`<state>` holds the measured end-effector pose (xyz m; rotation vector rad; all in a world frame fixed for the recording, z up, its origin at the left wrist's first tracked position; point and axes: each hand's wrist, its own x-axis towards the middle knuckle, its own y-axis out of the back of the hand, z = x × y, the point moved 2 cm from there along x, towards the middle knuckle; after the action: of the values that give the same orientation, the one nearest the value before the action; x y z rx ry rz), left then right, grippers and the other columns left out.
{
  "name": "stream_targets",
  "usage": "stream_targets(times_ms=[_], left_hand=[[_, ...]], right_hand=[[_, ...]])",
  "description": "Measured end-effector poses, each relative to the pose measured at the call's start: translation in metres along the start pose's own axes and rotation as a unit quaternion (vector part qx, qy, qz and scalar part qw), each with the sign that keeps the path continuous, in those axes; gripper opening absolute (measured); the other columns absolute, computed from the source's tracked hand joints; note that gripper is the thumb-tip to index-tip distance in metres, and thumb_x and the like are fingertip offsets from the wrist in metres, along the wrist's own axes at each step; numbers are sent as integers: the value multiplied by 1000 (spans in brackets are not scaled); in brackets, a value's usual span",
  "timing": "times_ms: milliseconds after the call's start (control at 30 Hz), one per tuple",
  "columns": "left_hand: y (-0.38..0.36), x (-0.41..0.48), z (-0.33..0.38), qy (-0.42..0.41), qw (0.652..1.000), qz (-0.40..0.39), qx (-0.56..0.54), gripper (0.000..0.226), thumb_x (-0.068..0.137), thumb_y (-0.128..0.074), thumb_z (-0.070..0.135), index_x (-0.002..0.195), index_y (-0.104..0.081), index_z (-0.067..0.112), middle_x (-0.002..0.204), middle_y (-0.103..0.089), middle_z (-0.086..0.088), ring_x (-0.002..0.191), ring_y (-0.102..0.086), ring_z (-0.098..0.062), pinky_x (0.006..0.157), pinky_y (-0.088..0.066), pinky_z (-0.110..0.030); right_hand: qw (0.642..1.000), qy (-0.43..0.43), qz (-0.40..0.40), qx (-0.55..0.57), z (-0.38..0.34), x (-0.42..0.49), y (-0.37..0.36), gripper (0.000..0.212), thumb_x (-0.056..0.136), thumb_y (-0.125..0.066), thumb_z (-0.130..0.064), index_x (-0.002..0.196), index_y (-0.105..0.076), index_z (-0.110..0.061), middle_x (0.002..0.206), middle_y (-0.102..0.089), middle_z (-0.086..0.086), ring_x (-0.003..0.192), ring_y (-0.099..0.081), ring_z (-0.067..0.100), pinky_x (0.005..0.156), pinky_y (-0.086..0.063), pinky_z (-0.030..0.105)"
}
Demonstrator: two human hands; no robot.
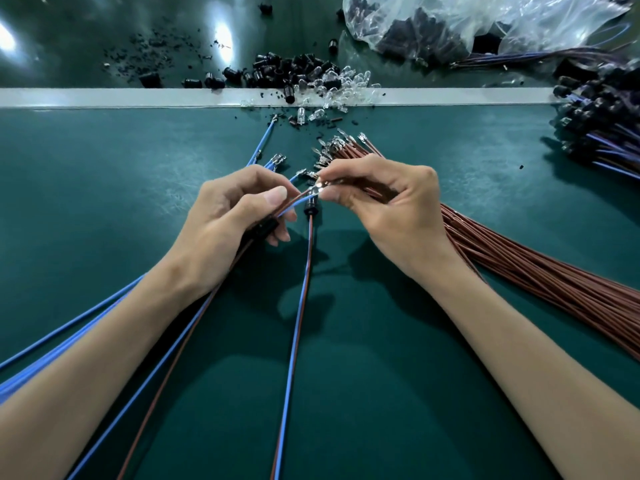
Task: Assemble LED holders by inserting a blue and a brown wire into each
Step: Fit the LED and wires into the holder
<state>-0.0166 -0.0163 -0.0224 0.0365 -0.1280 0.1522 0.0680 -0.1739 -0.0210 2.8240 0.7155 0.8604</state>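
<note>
Over the middle of the green surface [104, 202], both hands are working close together. The left hand [239, 216] is curling its fingers round a black holder [267, 228], its grip closed on it, while thumb and forefinger are pressing on a blue and a brown strand that are crossing the gap toward the other hand. A blue wire [142, 386] and a brown wire [168, 386] are trailing side by side from under that hand toward the near edge.

The right hand [388, 209] is pinching the metal wire ends [318, 186] between thumb and fingertips, a tight grip with the remaining fingers folded under.

Just below those fingertips a second holder [309, 207] is sitting on the surface, its own wire pair [293, 341], blue and brown, running straight back toward the person. Whether the fingers are touching it cannot be told.

A thick bundle of brown wires [536, 282] is lying under and behind the right wrist, fanning out to the right. Loose blue wires [34, 370] are lying beneath the left forearm. Farther off, spare black holders [277, 67] and clear bulbs [346, 81] are spilling across a pale strip [138, 97]. A plastic bag [450, 22] is lying at the far right, and a heap of wired holders [602, 126] is resting near the right edge.
</note>
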Motion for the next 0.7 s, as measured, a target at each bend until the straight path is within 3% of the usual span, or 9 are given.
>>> stream_targets(times_ms=[167,367,500,700], left_hand=[[-2,1,0,-7,999,-15,42,30,74,-56,35,86,-61,8,68,-63,1,59,-57,-13,58,-45,-19],[-4,-1,0,-12,994,-20,111,42,72,-56,41,75,-59,-1,60,-60,3,53,-54,-7,53,-41,-14],[-7,-2,1,-6,993,-18,116,31,84,-56,26,62,-57,5,50,-55,4,45,-50,-2,47,-38,-10],[-5,-1,3,-15,998,-2,65,29,94,-50,28,72,-58,11,54,-56,4,44,-50,-9,44,-39,-16]], right_hand=[[997,-51,3,59,1,5,4,26,77,-73,2,89,-69,-21,76,-70,-18,76,-65,-3,75,-48,11],[986,-90,27,136,4,9,11,20,80,-70,3,88,-70,-15,79,-72,-11,78,-66,3,76,-50,15],[968,-118,46,214,7,10,13,19,79,-69,2,92,-69,-12,80,-72,-5,78,-65,5,77,-49,18],[928,-167,67,327,8,13,14,21,80,-64,2,98,-63,-9,79,-71,-2,76,-64,6,75,-49,17]])
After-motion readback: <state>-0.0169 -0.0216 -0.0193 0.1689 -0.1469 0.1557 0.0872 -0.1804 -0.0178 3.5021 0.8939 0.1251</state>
